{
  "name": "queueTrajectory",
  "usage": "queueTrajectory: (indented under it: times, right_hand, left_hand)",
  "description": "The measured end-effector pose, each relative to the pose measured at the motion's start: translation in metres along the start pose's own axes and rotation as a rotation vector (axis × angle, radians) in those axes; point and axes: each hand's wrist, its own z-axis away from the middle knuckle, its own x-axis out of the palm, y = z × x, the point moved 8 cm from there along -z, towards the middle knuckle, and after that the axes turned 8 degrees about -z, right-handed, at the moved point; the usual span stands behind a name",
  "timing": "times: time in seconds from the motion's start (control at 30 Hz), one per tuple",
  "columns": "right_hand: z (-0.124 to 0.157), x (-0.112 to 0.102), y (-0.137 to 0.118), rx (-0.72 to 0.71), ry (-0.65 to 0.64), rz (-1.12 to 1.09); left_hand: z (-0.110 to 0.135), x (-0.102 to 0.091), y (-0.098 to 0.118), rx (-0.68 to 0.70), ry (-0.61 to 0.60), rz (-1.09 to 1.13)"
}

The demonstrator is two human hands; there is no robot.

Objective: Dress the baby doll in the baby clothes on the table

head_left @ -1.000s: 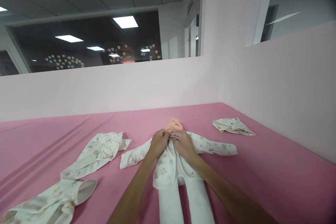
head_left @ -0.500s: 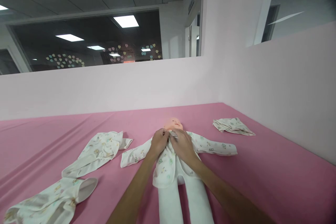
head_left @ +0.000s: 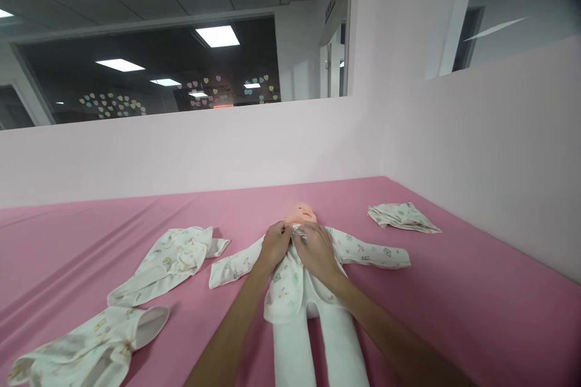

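Observation:
A baby doll (head_left: 300,214) lies on its back on the pink sheet (head_left: 454,290), head away from me, white legs toward me. It wears a white printed baby top (head_left: 358,250) with both sleeves spread out sideways. My left hand (head_left: 273,244) and my right hand (head_left: 314,248) meet at the doll's chest, just under its chin. Both pinch the top's front edges together at the neckline, fingers closed on the cloth.
A white printed garment (head_left: 175,257) lies left of the doll, and another (head_left: 86,347) sits at the lower left. A folded printed cloth (head_left: 402,217) rests at the far right. Pale partition walls close off the back and right sides.
My hands stay at the doll's neckline with only slight finger shifts. The view has barely moved.

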Motion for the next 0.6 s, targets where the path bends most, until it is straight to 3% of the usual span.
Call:
queueTrajectory:
  times: [0.3,0.47,0.6]
  right_hand:
    - [0.000,-0.004,0.002,-0.012,-0.005,-0.060]
    - [0.005,-0.025,0.017,-0.009,0.064,-0.073]
    - [0.006,-0.033,0.024,-0.039,0.030,-0.191]
  left_hand:
    - [0.012,-0.005,0.016,0.013,-0.049,-0.022]
    - [0.041,-0.016,0.051,0.071,-0.009,-0.321]
    - [0.059,-0.013,0.066,-0.006,-0.041,-0.608]
